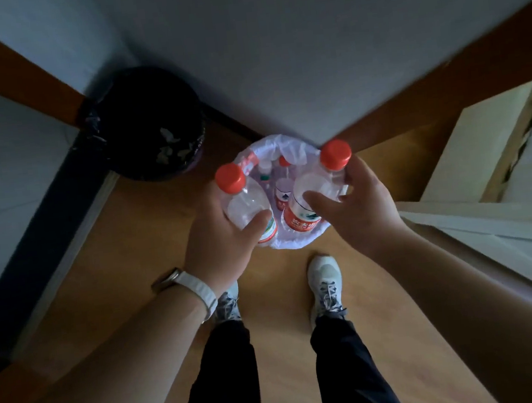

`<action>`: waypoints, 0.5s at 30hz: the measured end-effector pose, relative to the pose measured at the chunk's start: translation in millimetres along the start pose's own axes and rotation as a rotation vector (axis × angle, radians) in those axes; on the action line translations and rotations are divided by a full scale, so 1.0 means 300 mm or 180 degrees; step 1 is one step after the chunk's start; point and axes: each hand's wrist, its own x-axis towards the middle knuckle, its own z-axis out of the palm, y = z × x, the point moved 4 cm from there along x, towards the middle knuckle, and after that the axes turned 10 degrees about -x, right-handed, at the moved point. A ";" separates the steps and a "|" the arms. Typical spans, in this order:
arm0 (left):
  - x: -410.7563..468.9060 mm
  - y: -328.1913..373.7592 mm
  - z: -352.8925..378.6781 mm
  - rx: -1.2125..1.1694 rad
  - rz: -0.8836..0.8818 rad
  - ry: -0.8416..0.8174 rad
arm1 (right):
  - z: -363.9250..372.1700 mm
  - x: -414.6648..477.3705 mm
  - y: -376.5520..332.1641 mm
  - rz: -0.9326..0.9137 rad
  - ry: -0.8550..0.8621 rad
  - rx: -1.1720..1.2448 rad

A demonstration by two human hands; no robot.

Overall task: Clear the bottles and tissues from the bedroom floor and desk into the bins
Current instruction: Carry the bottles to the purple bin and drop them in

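I stand over a small bin lined with a white bag (281, 148) on the wooden floor. Inside it lie several clear bottles (282, 190) with red labels. My left hand (219, 236) grips a clear plastic bottle with a red cap (245, 203) above the bin's left side. My right hand (362, 203) holds a second red-capped bottle (315, 192) with a red label above the bin's right side, thumb across its body. A black-bagged bin (149, 121) with white tissues (170, 146) in it stands to the left, in the corner.
A grey wall with brown wooden trim (443, 81) meets the floor right behind the bins. A pale bed or furniture edge (491, 209) juts in at the right. A dark skirting strip (39, 233) runs along the left. My two feet in white sneakers (325, 284) stand just before the white bin.
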 end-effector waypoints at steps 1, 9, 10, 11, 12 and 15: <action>0.052 -0.059 0.034 0.0014 0.0013 -0.0035 | 0.050 0.053 0.047 0.0001 0.0040 -0.0045; 0.333 -0.480 0.293 0.0083 0.0045 -0.0292 | 0.416 0.334 0.375 0.0162 -0.0172 -0.0141; 0.351 -0.526 0.314 0.0130 0.0054 -0.0309 | 0.453 0.355 0.407 0.0175 -0.0203 -0.0157; 0.365 -0.569 0.333 0.0152 0.0045 -0.0321 | 0.488 0.376 0.439 0.0183 -0.0222 -0.0170; 0.373 -0.602 0.350 0.0166 0.0016 -0.0336 | 0.517 0.393 0.464 0.0191 -0.0235 -0.0192; 0.384 -0.672 0.375 0.0174 -0.0068 -0.0396 | 0.581 0.431 0.522 0.0257 -0.0246 -0.0198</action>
